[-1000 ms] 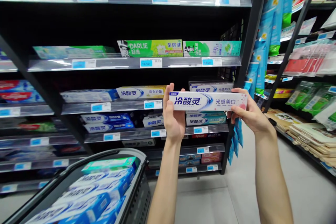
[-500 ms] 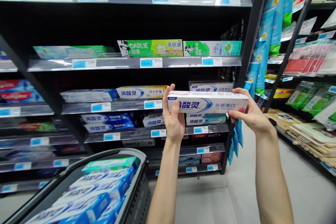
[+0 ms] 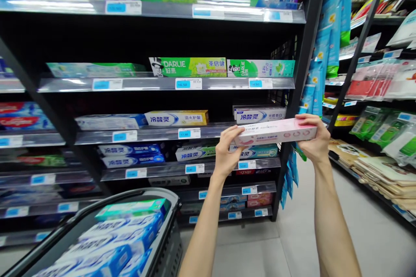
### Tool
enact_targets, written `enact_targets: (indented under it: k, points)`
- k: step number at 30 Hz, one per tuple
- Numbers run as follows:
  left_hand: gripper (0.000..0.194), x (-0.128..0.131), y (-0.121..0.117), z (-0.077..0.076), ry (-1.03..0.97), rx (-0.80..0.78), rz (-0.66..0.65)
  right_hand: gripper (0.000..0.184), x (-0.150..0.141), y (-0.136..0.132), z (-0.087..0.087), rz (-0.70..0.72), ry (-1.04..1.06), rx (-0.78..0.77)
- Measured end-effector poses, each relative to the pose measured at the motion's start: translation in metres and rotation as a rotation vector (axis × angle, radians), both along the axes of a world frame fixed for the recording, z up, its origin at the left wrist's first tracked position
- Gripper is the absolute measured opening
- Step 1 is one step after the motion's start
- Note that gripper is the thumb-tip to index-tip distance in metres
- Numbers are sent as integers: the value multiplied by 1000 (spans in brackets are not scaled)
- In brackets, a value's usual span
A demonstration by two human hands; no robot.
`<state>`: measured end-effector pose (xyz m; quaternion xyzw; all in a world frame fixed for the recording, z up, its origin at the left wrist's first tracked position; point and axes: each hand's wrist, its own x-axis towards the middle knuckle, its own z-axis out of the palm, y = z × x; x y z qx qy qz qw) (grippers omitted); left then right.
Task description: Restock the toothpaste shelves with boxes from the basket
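Between my two hands is a white and pink toothpaste box (image 3: 273, 133), held up in front of the shelves with a narrow printed side toward me. My left hand (image 3: 227, 149) grips its left end, thumb below and fingers on top. Around the right end my right hand (image 3: 313, 136) is closed. Behind the held box, a similar white toothpaste box (image 3: 260, 115) lies on the shelf. A yellow and white toothpaste box (image 3: 177, 117) lies farther left on that same shelf.
At the lower left stands a grey basket (image 3: 173, 207) with several blue and white toothpaste boxes (image 3: 107, 242) and a green one. Green Darlie boxes (image 3: 188, 67) line the upper shelves. Blue packets (image 3: 313, 82) hang beside the dark shelf post (image 3: 305, 47). Another rack stands at the right.
The held box has turned from its large front face to a narrow pinkish side, and shifted slightly right and down. My left hand moved rightward with it, its grip changed.
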<state>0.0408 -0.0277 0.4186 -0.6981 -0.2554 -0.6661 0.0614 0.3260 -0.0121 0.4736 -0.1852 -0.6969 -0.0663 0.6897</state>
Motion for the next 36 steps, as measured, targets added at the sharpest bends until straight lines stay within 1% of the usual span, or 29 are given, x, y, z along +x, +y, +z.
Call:
enact_targets:
  k: [1,3,5,7,10,14,17,19,21,23,24,25,27,30,33,36]
  points:
    - [42,2,2,-3,26,21,23,33,0,2,-1,-33,6,16]
    - [40,6,5,-7,34,62,50,34,0,5,-4,-58,-6,17]
    - [41,8,8,-9,-5,71,60,33,2,6,-6,-36,-47,-19]
    - [42,6,10,-11,-89,55,47,34,4,7,-8,25,-117,-105]
    - [51,1,13,-13,-205,-33,-12,39,7,6,-10,129,-178,-249]
    - [59,-7,17,-21,-224,-202,-94,48,9,8,-16,190,-155,-354]
    - [56,-10,20,-27,-200,-263,-164,56,10,16,-22,198,-119,-464]
    - [48,-9,21,-24,-164,-250,-158,60,10,24,-26,209,-62,-509]
    - [37,-6,22,-14,-98,-213,-85,68,9,31,-28,201,30,-502]
    - [30,-3,23,1,-23,-189,-5,74,7,35,-28,156,134,-482]
    - [29,-3,24,11,5,-190,23,74,7,35,-27,120,181,-476]
    - [30,-4,26,20,20,-200,39,71,6,35,-26,82,221,-475]
    - [32,-9,29,38,23,-241,56,59,5,34,-24,26,263,-484]
    - [38,-23,33,60,48,-321,96,42,7,34,-25,7,271,-506]
    - [43,-37,34,77,142,-383,199,36,10,37,-27,29,276,-532]
    - [46,-43,35,89,225,-442,314,33,10,39,-29,49,288,-539]
